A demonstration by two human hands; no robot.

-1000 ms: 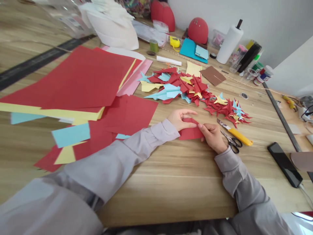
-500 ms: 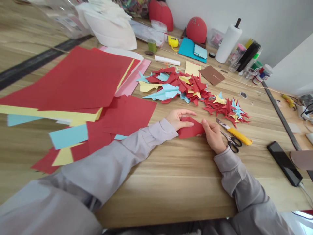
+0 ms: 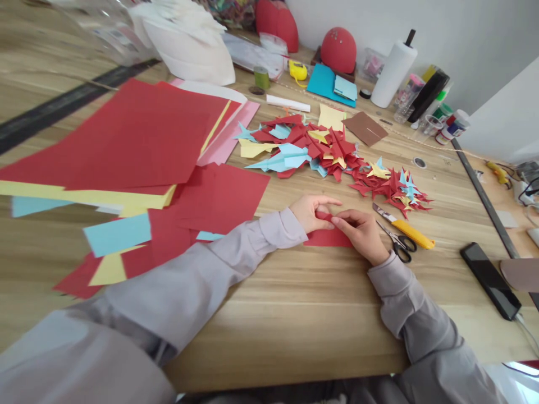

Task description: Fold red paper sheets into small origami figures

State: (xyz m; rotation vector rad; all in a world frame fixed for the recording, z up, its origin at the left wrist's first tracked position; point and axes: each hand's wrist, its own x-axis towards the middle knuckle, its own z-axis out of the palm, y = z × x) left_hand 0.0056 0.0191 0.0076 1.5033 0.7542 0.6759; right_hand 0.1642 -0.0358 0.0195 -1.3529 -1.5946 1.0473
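from my distant place i see the left hand (image 3: pixel 309 214) and the right hand (image 3: pixel 362 231) pinching one red paper sheet (image 3: pixel 328 239) at the wooden desk (image 3: pixel 278 314), its upper part bent, seemingly unfinished, while folded red, blue and yellow paper pieces (image 3: pixel 322 147) lie beyond.

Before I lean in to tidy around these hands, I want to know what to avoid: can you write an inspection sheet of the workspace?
Surface: wood-grain table, dark strips across it.
Work pieces: red paper between the hands; folded paper pile beyond them.
Clutter: large red sheets on the left; yellow-handled knife, blade exposed, beside scissors; phone at right.
Hands: left hand and right hand both grip the red paper.
Cables: white cable at the phone's near end; more cords at the right edge.
Surroundings: pale wall behind; other people, nothing seen.
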